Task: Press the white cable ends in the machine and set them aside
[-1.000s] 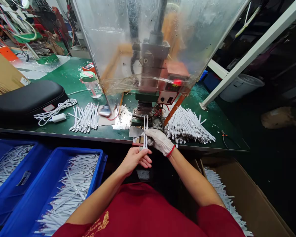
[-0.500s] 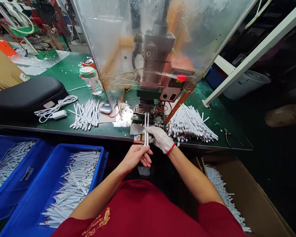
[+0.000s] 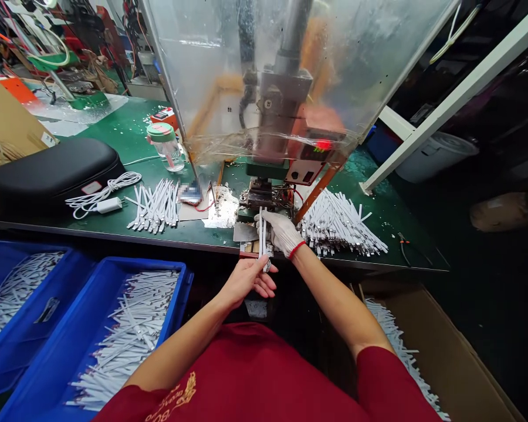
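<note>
Two white cable strips (image 3: 262,234) stand side by side in front of the press machine (image 3: 260,190), their far ends at its lower jaw. My left hand (image 3: 249,279), bare, pinches their near ends between thumb and forefinger, the other fingers loosely curled. In a white glove with a red cuff, my right hand (image 3: 282,232) closes on the strips nearer the machine. A pile of white cables (image 3: 341,225) lies right of the glove, and a smaller bunch of them (image 3: 156,205) is on the left part of the bench.
A clear plastic shield (image 3: 220,53) hangs before the press. Left are a lidded jar (image 3: 166,146), a black padded seat (image 3: 55,170) and blue bins (image 3: 182,281) of cables. Pliers (image 3: 403,249) lie right, above a cardboard box (image 3: 444,340) with cables.
The far ends of the strips now meet the lower jaw of the machine, whose upper part looks lower. My gloved hand has shifted slightly forward along the strips. The view has shifted slightly.
</note>
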### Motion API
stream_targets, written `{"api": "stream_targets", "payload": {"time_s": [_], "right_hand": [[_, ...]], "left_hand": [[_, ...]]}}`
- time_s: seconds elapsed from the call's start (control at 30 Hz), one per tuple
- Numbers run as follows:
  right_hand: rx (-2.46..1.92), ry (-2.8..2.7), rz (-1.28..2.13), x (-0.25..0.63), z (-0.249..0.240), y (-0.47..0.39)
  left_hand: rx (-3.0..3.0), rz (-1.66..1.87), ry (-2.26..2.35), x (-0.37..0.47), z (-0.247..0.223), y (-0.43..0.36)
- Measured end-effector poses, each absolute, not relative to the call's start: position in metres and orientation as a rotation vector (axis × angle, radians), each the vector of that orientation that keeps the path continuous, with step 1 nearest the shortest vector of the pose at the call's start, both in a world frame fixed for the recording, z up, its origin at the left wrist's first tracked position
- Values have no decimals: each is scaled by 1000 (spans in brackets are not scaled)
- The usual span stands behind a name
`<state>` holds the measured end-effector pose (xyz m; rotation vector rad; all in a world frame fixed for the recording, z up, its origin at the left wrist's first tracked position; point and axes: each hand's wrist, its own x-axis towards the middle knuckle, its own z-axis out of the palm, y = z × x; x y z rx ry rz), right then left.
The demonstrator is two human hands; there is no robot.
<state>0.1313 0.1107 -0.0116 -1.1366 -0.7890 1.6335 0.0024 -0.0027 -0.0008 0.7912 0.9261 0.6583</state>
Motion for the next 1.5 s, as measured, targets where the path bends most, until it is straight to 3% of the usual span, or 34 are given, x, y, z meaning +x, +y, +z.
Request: {"api": "stream_targets", "payload": {"time_s": [0.47, 0.83, 1.27, 1.5], "right_hand": [[-1223, -771, 1639, 126, 1, 120], [-1166, -800, 1620, 129, -18, 125], [-881, -777, 1767, 136, 31, 85], [-963, -772, 1327, 138, 38, 53]], "left_hand": [[822, 696, 939, 6, -3, -2], [816, 705, 919, 7, -6, -1], [990, 597, 847, -4, -17, -30], [1427, 784, 1068, -27, -5, -61]]}}
